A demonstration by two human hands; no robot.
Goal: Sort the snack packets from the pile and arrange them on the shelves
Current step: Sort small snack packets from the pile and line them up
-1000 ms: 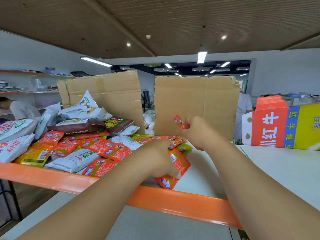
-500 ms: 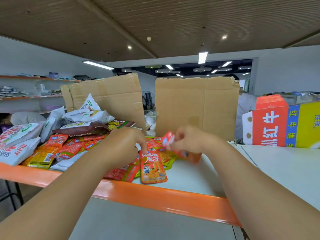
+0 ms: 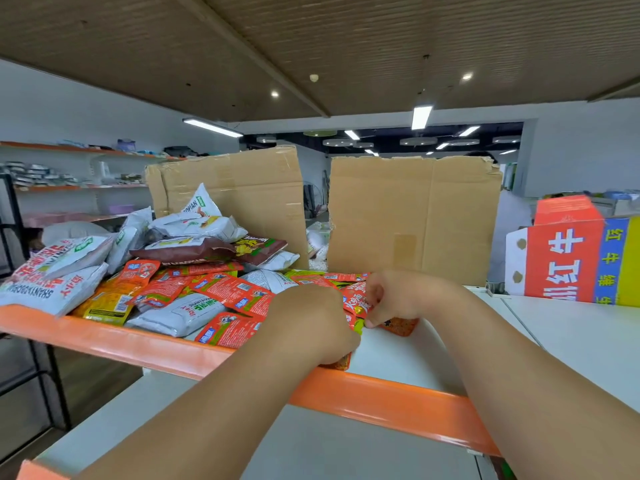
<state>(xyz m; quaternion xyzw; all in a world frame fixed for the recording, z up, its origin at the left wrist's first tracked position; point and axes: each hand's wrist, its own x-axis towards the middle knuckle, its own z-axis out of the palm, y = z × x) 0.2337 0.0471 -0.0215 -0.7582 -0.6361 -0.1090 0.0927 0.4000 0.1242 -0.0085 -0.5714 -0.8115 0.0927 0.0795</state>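
Sorting appeared barely begun: the pile of mixed snack packets (image 3: 166,271) lay unsorted on the left of the white orange-railed shelf (image 3: 381,388). Your left hand (image 3: 311,323) and right hand (image 3: 394,299) each had their grip closed on small orange foil packets (image 3: 356,303) at its right edge.

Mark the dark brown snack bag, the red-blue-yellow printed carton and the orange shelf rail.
Dark brown snack bag (image 3: 194,253): head view, its middle.
Red-blue-yellow printed carton (image 3: 568,258): head view, red face.
Orange shelf rail (image 3: 104,337): head view, left stretch.

snack packets (image 3: 194,271): red, white, brown; overlapping pile | shelf (image 3: 138,344): white, orange front edge; pile on left
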